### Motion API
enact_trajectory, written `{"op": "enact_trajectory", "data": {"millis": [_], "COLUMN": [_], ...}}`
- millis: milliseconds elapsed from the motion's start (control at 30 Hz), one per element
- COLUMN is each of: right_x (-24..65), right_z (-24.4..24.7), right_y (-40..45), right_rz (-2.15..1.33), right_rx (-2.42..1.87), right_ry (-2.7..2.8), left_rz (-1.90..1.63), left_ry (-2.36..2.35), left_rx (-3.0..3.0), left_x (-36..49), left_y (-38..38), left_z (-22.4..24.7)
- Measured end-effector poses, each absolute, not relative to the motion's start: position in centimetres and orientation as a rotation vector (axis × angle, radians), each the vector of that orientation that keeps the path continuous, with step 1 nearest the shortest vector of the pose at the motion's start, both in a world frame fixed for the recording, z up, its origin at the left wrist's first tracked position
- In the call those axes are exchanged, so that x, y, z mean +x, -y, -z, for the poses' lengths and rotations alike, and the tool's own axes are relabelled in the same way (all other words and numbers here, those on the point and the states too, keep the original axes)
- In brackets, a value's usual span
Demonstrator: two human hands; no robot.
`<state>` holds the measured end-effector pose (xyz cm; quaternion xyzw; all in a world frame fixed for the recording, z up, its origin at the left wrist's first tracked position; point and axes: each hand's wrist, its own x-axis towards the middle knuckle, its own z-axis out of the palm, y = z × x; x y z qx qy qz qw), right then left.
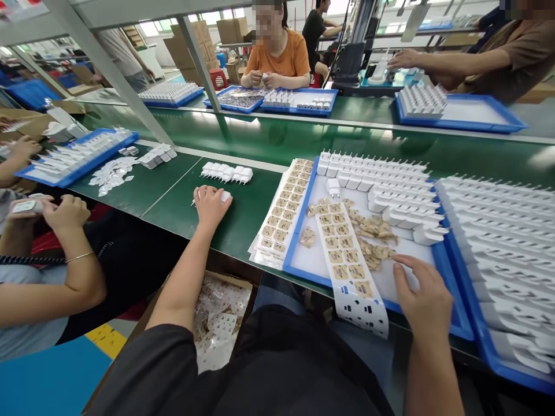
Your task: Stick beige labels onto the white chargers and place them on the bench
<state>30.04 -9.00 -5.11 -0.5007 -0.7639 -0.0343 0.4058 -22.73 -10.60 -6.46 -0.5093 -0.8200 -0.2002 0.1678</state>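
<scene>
My left hand [210, 207] is closed round a white plug adapter [226, 196] on the green bench, its pins showing at the left. Just beyond it lies a short row of white plug adapters [226, 172]. My right hand [422, 294] hovers over the near right part of a blue-rimmed tray [307, 277], thumb and fingers apart, with nothing visible in it. Left of that hand, a sheet of tan stickers [340, 242] hangs over the tray's front edge. Crumpled tan film pieces [375, 228] lie beside the sheet. One adapter [333, 188] stands alone in the tray, near rows of adapters [381, 179].
A stack of sticker sheets [284, 214] lies left of the tray. Another tray full of adapters [498, 266] adjoins it on the right. A co-worker's hands [65, 211] are at the left. A slanted metal post [113, 69] rises beyond the bench. Below is a box of scraps [223, 318].
</scene>
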Motion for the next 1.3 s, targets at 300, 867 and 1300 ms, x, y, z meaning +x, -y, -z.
{"op": "enact_trajectory", "data": {"millis": [300, 867, 1300], "right_x": [30.3, 28.0, 28.0], "right_z": [5.3, 4.8, 4.2], "right_y": [9.1, 16.1, 16.2], "right_rz": [0.054, -0.252, -0.425], "right_rx": [-1.248, -1.325, -1.334], "right_ry": [1.914, 2.034, 2.054], "left_rz": [0.792, 0.972, 0.754], "left_ry": [2.320, 1.411, 1.399], "left_rx": [-1.345, -2.852, -2.930], "left_x": [-27.5, 6.2, 6.6], "left_y": [12.4, 14.6, 15.8], "left_z": [6.0, 3.4, 5.0]}}
